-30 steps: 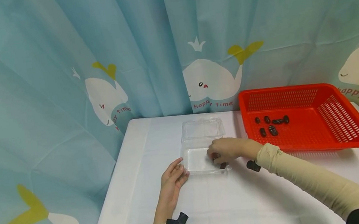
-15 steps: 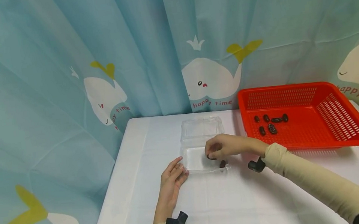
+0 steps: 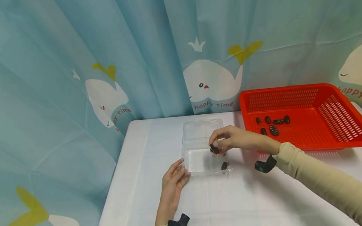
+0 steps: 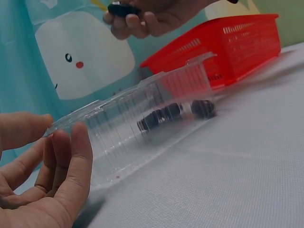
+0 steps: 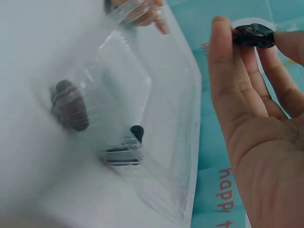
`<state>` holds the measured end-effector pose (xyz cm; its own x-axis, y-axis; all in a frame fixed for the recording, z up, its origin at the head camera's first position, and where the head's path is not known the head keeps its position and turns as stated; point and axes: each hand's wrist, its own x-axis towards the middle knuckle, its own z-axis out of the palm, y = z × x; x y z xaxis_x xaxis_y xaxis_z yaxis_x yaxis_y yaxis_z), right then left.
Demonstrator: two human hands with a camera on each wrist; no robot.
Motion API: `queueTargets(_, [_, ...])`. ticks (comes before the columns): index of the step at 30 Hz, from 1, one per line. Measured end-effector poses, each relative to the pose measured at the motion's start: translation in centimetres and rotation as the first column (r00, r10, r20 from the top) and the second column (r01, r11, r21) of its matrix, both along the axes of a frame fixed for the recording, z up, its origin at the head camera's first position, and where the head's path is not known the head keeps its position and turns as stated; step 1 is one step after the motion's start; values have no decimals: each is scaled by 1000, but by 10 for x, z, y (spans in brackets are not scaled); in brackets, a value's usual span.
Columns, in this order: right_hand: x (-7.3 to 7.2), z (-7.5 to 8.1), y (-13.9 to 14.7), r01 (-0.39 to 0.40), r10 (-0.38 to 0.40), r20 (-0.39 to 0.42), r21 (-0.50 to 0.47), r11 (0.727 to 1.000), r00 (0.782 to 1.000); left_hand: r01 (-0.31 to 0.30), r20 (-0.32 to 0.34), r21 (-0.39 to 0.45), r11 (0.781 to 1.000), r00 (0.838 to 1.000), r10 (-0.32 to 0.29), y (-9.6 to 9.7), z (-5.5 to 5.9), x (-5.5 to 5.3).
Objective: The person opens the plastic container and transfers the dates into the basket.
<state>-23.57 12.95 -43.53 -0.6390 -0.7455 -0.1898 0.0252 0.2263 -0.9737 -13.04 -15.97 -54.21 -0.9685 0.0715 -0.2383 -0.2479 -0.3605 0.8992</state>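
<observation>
A clear plastic clamshell box (image 3: 196, 163) lies on the table with its lid (image 3: 203, 129) folded back. My left hand (image 3: 173, 182) pinches the box's left rim between thumb and fingers, plain in the left wrist view. Above the box's right side, my right hand (image 3: 234, 139) holds a dark wrinkled date (image 5: 254, 35) between thumb and fingertip. One date (image 3: 224, 165) shows in the box's near right corner. The right wrist view has another date (image 5: 137, 133) further along that side, partly behind the ribbed plastic.
A red perforated basket (image 3: 313, 130) stands at the right, with several dates (image 3: 274, 130) towards its left end. White cloth covers the table (image 3: 228, 213). A blue curtain (image 3: 152, 48) with whale prints hangs behind it.
My right hand has risen from the box's near right corner, moving up and away with the date still pinched. The left hand keeps its place at the rim.
</observation>
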Motion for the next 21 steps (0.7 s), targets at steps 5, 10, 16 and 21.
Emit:
queueTargets(5, [-1,6,11,80,-71,101,-91,993,992,5,0,-1,1000,1000,-5,0,-1,0])
queueTargets(10, [-2,6,24,111,-90,147,-144,983,985,5,-1,13,1000,1000,-5,0,0,0])
queueTargets(16, [-1,6,42,200,-159,201,-204,958,967,6,-5,21,1000,1000,-6,0,0,1])
queueTargets(21, [-3,8,58,266,-194,279,-249,931,941,5,-6,29,1000,1000,-5,-1,0,0])
